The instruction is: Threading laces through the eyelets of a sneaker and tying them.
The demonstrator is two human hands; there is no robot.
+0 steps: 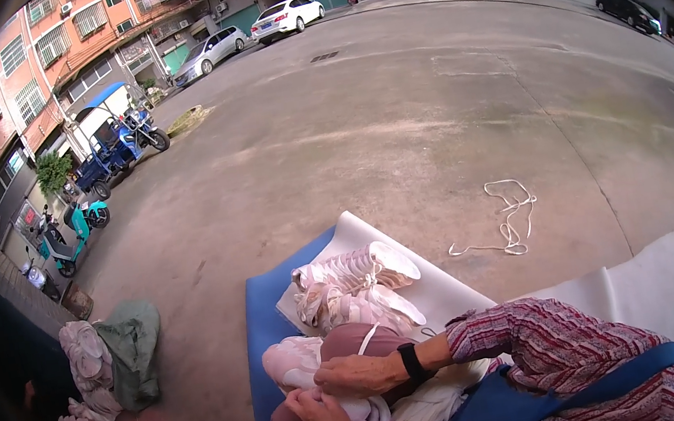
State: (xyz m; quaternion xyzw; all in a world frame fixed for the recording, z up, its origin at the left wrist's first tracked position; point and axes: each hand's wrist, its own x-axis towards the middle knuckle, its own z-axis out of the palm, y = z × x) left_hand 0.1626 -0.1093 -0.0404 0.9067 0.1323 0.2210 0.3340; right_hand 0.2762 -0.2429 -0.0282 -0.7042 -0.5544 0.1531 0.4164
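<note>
A pale pink and white sneaker [291, 363] rests on my knee, and both hands are on it. My right hand [359, 374], with a black watch on its wrist and a striped sleeve behind it, grips the sneaker's top. My left hand [324, 420], wearing a thin bracelet, holds the sneaker from below. A white lace end [366, 340] sticks up by my right hand. Just beyond, a pair of similar pink-white sneakers [358, 286] lies on a white foam sheet [447, 290] over a blue mat [263, 328].
A loose white lace [511, 223] lies on the concrete ground ahead. At the left lie more pale shoes [87, 356] and a green cloth [134, 348]. Scooters [76, 230], a blue tricycle [114, 140] and parked cars [287, 16] stand farther off.
</note>
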